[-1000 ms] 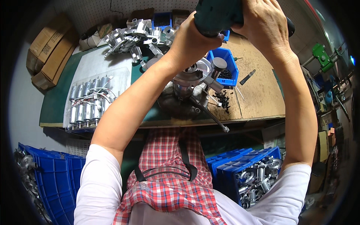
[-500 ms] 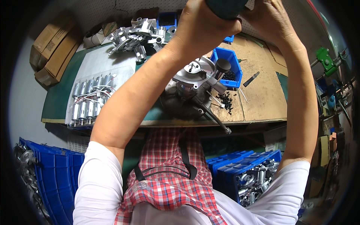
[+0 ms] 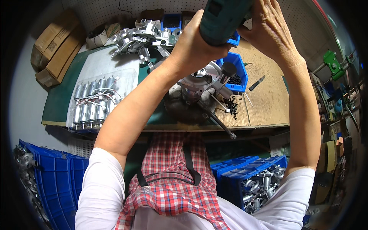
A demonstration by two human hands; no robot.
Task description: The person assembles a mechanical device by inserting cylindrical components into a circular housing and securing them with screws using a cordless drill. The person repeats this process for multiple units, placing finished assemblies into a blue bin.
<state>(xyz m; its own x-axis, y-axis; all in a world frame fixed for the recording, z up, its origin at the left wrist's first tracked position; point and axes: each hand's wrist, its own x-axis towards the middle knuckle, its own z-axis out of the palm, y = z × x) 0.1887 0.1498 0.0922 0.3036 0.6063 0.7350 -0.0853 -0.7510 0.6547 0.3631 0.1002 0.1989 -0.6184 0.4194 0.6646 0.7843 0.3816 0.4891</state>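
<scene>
My left hand (image 3: 195, 48) is closed around the lower body of a dark teal power drill (image 3: 223, 23), held up at the top of the head view. My right hand (image 3: 270, 34) is against its right side, thumb toward the tool and fingers running up; the fingertips and the drill's far end are cut off by the picture's edge. Below my left hand, a silver metal housing (image 3: 189, 81) with a white round part inside sits on a dark round base (image 3: 188, 111). A black-knobbed clamp (image 3: 229, 69) stands at the housing's right, and a bar handle (image 3: 222, 126) sticks out toward me.
A blue bin (image 3: 240, 82) of black screws and loose screws (image 3: 231, 105) lie right of the housing, near a black-handled tool (image 3: 257, 83). Left are several motors (image 3: 90, 111), metal castings (image 3: 142, 38) and cardboard boxes (image 3: 57, 50). Blue crates (image 3: 57, 180) of metal parts stand below.
The drill and both my hands have come lower in the picture, so more of the drill shows. My left hand now covers part of the housing's far side.
</scene>
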